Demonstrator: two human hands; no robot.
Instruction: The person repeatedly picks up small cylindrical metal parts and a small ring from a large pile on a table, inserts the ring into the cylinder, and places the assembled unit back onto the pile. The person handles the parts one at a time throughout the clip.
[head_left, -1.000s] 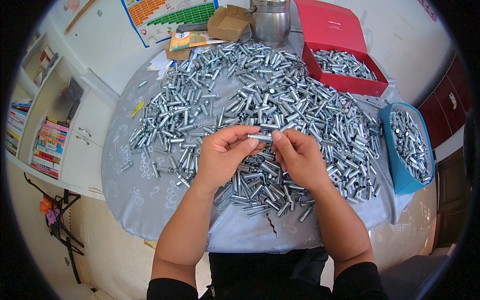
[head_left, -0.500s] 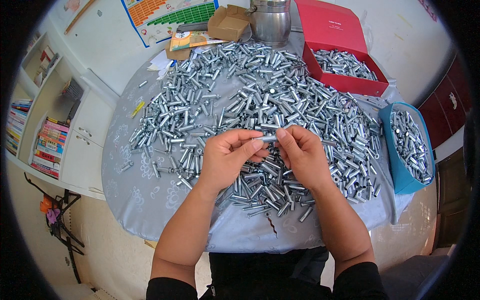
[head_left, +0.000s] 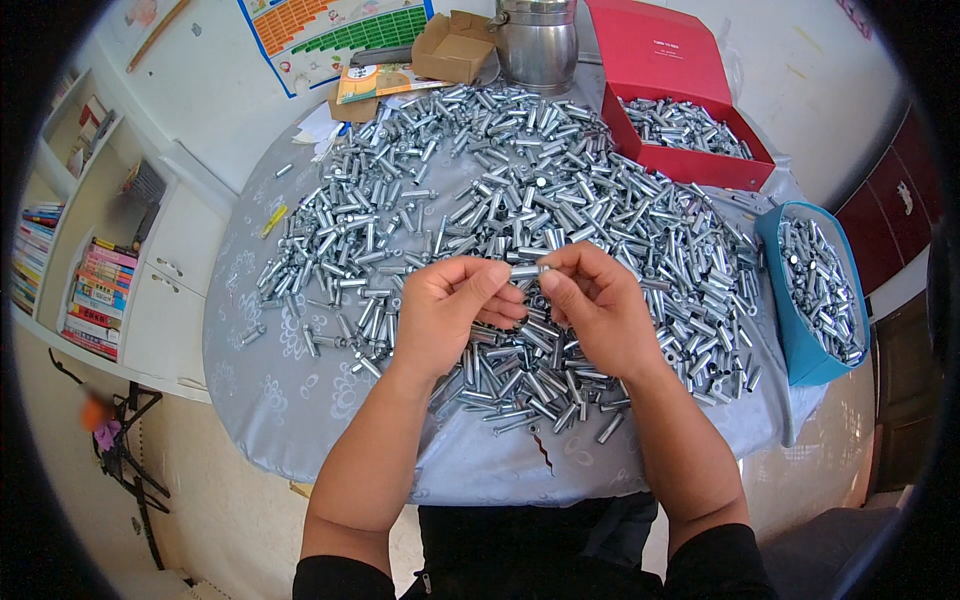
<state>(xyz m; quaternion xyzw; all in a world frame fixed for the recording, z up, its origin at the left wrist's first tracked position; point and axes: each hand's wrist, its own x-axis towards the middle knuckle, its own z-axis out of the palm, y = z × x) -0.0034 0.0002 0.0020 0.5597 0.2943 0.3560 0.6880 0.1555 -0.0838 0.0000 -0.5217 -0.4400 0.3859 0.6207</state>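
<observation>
Small silver metal sleeve [head_left: 527, 270] pinched level between the fingertips of the left hand [head_left: 447, 310] and right hand [head_left: 600, 305], above the heap of like parts [head_left: 520, 210] on the surface [head_left: 300, 380]. Best done with both ends held square and a light grip. Beyond the hands: red box [head_left: 670, 70], chart poster [head_left: 340, 30], cardboard carton [head_left: 455, 45]; right of the right hand, blue tub [head_left: 790, 330].

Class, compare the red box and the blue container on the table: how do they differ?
The red box is rectangular with an upright open lid and sits at the far side; the blue container is lidless, rounded, at the table's right edge, and looks fuller. Both hold silvery metal cylinders.
</observation>
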